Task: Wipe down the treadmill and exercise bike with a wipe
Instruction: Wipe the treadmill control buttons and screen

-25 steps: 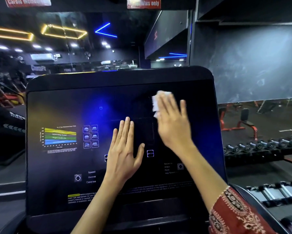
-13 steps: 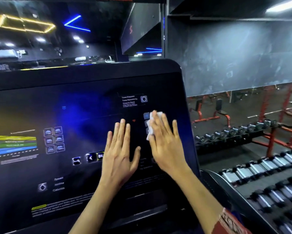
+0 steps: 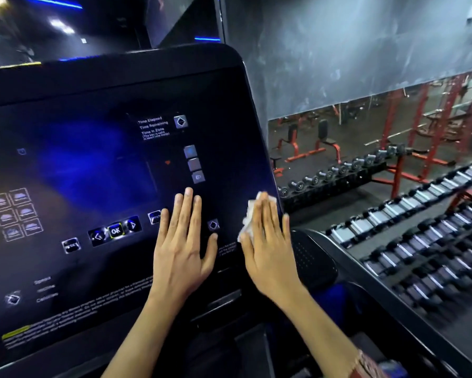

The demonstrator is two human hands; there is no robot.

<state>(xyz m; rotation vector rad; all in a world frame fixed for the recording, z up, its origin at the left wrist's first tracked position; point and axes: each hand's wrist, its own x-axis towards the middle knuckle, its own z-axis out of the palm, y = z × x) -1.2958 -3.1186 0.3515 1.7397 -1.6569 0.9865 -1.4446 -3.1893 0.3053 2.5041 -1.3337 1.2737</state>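
Treadmill console (image 3: 93,165) fills left of view, dark glossy panel with lit buttons, "OK" key (image 3: 115,230) low centre. Left hand (image 3: 181,252) flat on panel, fingers straight and close together, holding nothing. Right hand (image 3: 270,249) flat too, straight fingers pressing white wipe (image 3: 250,218) against panel just inside its right edge. Wipe crumpled, poking out past index finger side. Dumbbell racks (image 3: 409,227) to right; red benches (image 3: 305,148) beyond.
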